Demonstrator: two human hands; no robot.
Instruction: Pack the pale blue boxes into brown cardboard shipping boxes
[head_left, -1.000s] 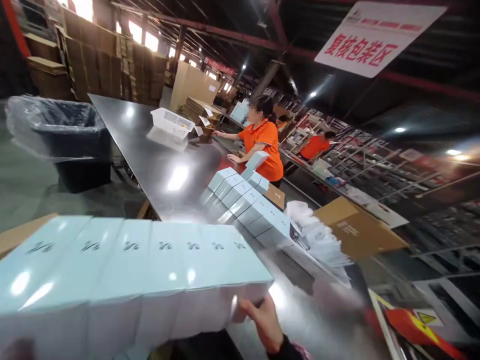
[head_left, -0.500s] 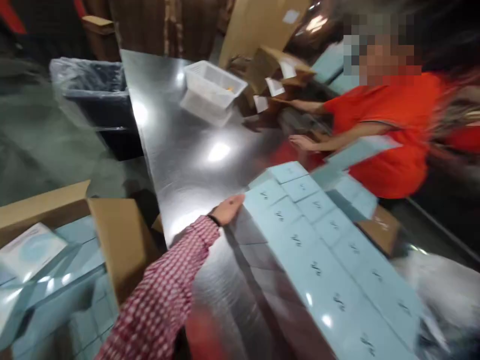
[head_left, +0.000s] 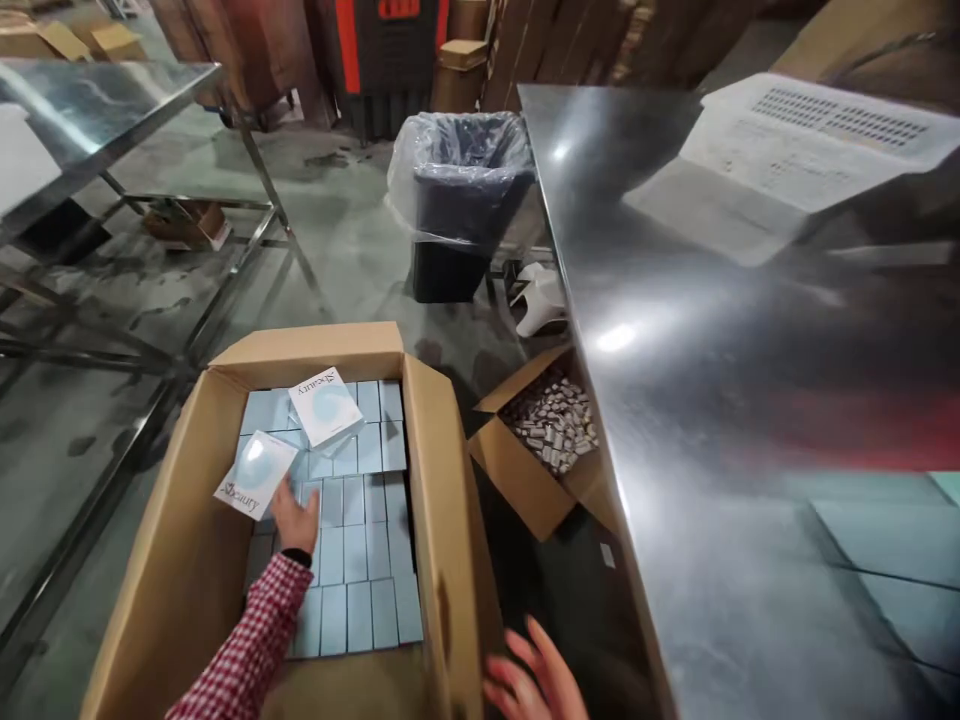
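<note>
My left hand (head_left: 295,518) reaches into a large open carton (head_left: 442,520) on the floor, thumb apart from the fingers. Its fingertips are at the edge of a flat white square pack (head_left: 259,475) with a pale blue circle and lettering. A second white pack (head_left: 326,408) like it lies just beyond. Both rest on rows of small light blue boxes (head_left: 356,545) packed upright in the carton. Low in the picture, my right hand (head_left: 536,675) is slightly blurred beside the carton's right wall, fingers spread with nothing in them.
A steel table (head_left: 675,400) runs along the right, bearing a white plastic basket (head_left: 825,150) and light blue boxes (head_left: 892,540). Beside it sits a smaller carton (head_left: 525,480) of small pieces. Farther off stand a lined black bin (head_left: 457,220) and another steel table (head_left: 112,110).
The view has swung left toward the large carton. My left hand has left the boxes on the table and is now inside the carton. My right hand has come into view.
</note>
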